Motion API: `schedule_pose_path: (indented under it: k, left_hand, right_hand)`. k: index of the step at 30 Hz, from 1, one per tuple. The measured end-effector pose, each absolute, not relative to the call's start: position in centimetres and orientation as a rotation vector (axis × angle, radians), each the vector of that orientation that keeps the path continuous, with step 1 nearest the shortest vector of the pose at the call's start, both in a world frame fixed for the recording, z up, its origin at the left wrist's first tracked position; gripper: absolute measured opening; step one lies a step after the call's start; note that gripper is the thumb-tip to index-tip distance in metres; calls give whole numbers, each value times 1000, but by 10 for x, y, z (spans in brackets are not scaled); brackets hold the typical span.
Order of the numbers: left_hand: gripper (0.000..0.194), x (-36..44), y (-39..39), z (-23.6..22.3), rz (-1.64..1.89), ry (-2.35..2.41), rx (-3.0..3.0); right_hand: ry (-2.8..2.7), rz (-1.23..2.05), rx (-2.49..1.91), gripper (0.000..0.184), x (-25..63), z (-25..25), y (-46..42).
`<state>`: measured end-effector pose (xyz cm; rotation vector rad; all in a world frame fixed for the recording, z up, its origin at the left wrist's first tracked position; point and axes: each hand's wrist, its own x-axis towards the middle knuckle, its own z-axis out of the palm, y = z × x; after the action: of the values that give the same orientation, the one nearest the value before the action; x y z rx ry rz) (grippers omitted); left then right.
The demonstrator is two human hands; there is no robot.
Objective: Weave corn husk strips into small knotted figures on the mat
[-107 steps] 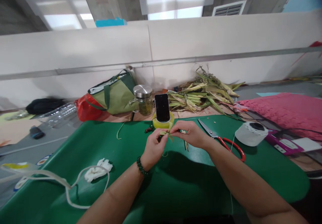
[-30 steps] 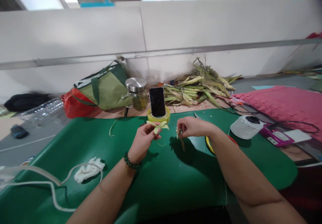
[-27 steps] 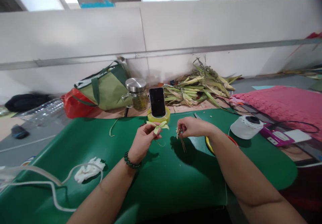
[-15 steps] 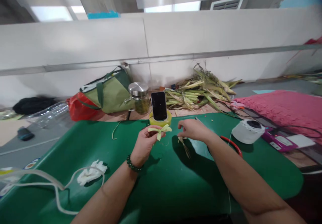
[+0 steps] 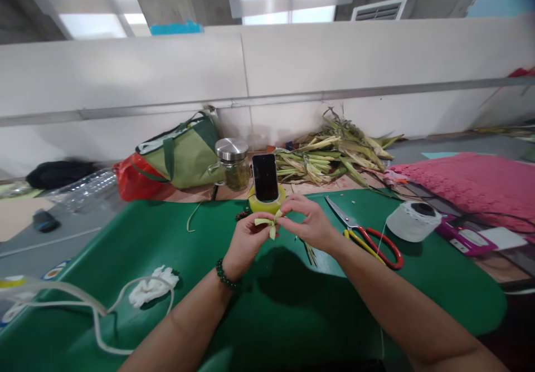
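A small bow-shaped knot of pale green leaf strips is held above the green mat. My left hand, with a dark bead bracelet at the wrist, pinches it from below. From the right, my right hand pinches one end of the same leaf piece. A few loose leaf slivers lie on the mat just under my right wrist.
A phone stands in a yellow tape roll. Red-handled scissors and a white thread spool lie to the right. Behind stand a lidded glass jar, a green bag and a pile of corn husks. White cord lies left.
My right hand put the slivers down on the mat and came back to the leaf bow, which both hands now pinch. The scissors are in view again.
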<state>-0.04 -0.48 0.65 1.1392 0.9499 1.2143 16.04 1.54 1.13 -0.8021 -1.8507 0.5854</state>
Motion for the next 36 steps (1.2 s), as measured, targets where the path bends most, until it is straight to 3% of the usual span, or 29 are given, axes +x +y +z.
schedule_pose_path:
  k: [4, 12, 18, 24, 36]
  left_hand:
    - [24, -3, -5, 9, 1119, 889, 1138]
    - [24, -11, 0, 4, 998, 866, 1130]
    - [32, -10, 1, 6, 1067, 860, 1074]
    - [29, -13, 3, 7, 1141, 899, 1132]
    - [30, -15, 1, 9, 1053, 837, 1188]
  right_hand:
    - [-1859, 688, -730, 11, 162, 14, 16]
    - [-1750, 1193, -772, 16, 160, 12, 19]
    - [-1835, 1155, -794, 11, 166, 13, 22]
    - [-1848, 732, -678, 15, 175, 24, 14]
    - [-1491, 1390, -747, 20, 161, 12, 20]
